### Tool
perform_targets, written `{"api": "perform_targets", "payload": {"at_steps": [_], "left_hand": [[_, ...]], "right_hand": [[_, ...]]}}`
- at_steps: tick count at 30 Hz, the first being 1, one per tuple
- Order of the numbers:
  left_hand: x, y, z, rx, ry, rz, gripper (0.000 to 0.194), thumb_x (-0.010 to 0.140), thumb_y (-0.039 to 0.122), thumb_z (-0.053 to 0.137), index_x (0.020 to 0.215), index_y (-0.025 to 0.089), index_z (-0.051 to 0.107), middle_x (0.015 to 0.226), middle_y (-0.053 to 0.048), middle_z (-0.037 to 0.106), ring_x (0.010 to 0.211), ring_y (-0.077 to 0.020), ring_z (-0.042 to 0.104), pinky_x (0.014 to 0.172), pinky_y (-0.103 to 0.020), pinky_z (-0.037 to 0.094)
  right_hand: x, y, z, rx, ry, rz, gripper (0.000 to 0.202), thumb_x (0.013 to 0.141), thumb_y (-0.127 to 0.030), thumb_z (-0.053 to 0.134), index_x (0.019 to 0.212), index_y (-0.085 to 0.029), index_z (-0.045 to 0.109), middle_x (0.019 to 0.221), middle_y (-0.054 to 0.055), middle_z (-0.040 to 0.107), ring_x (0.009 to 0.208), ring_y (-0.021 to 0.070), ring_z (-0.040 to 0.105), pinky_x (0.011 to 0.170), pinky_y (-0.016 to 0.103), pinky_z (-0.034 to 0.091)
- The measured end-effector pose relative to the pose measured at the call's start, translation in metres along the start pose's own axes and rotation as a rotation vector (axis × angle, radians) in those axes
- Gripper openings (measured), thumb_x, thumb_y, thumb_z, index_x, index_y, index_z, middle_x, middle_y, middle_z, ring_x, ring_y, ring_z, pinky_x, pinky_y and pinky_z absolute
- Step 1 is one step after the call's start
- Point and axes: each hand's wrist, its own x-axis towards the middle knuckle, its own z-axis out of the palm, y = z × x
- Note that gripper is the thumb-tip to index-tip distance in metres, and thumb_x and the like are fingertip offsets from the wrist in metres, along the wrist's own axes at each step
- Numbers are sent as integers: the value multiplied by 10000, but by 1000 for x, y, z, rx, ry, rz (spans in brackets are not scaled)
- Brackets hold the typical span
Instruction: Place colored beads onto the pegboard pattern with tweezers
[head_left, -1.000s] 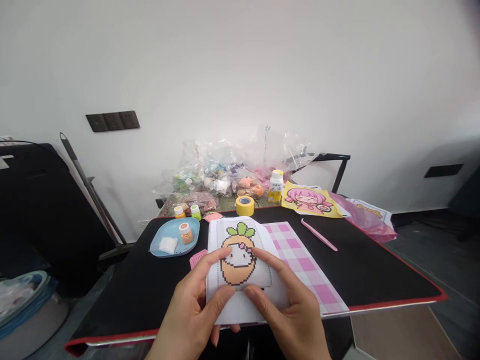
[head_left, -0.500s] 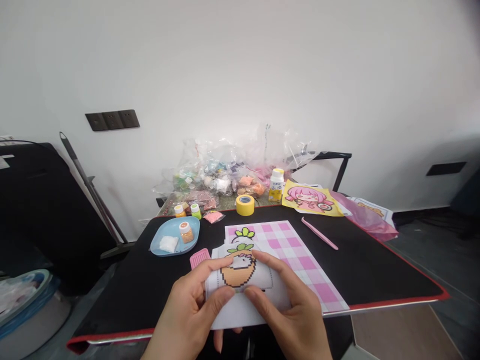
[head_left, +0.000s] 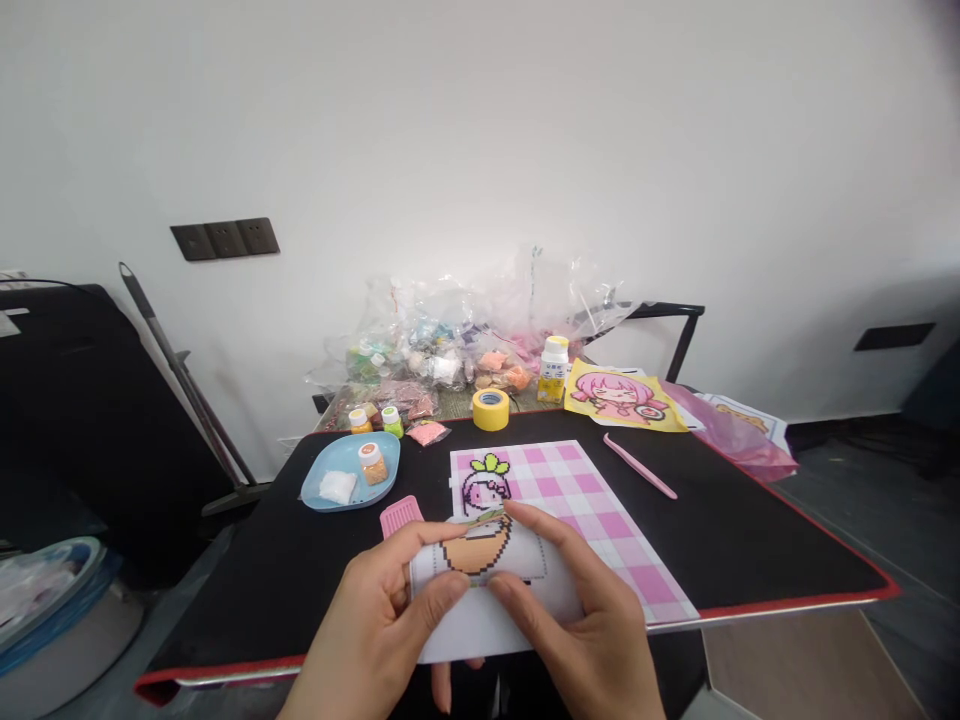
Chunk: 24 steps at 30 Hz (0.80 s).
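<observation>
- Head view, hands: the left hand [head_left: 375, 605] and the right hand [head_left: 600, 605] face each other above the near edge of the table [head_left: 277, 590]; the fingers [head_left: 544, 525] of both pinch a white printed sheet [head_left: 478, 625] between thumbs and index fingers.
- Head view, held work: the printed sheet lies between the two sets of fingers, bowed along its far side; a drawing with an orange body [head_left: 474, 552] shows between index fingers and thumbs, the upper part foreshortened by the bend.
- Head view, just beyond the fingers: a pink-and-white checked sheet [head_left: 596, 525], bearing a figure with green leaves [head_left: 486, 490], extends to their right and partly beneath the right hand.
- Head view, left of the fingers: a pink ridged tray [head_left: 400, 514] just beside the left index finger; farther off, a blue tray [head_left: 319, 475] with a white packet [head_left: 337, 487] and a capped jar [head_left: 373, 466].
- Head view, farther beyond the fingers: a packet of pink grains [head_left: 428, 432], a yellow tape roll [head_left: 490, 410] and a yellow-capped bottle [head_left: 553, 370].
- Head view, right of and beyond the fingers: a slender pink tool [head_left: 640, 467], lying obliquely.
</observation>
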Motion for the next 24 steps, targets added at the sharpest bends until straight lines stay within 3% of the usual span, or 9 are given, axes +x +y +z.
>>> {"api": "perform_targets", "payload": {"at_steps": [6, 19, 24], "left_hand": [[-1, 4, -1, 34, -5, -3, 436, 863, 478, 618, 1189, 188, 636, 659, 5, 695, 399, -95, 606, 408, -165, 405], [-8, 13, 10, 14, 211, 2, 381, 768, 439, 722, 1057, 191, 715, 721, -40, 747, 336, -96, 561, 364, -182, 371], [-8, 11, 11, 23, 254, 6, 392, 757, 448, 727, 1048, 185, 709, 611, -14, 706, 325, -86, 540, 356, -162, 364]], "right_hand": [[0, -2, 1, -8, 13, -16, 350, 781, -384, 722, 1106, -258, 707, 908, 5, 761, 645, 152, 685, 565, 214, 580], [0, 0, 2, 17, 10, -76, 332, 794, -377, 721, 1097, -243, 705, 1067, 36, 755, 910, 222, 730, 778, 276, 613], [1, -2, 2, 42, 5, -77, 312, 797, -359, 720, 1094, -270, 697, 1096, 17, 748, 952, 213, 724, 816, 274, 607]]}}
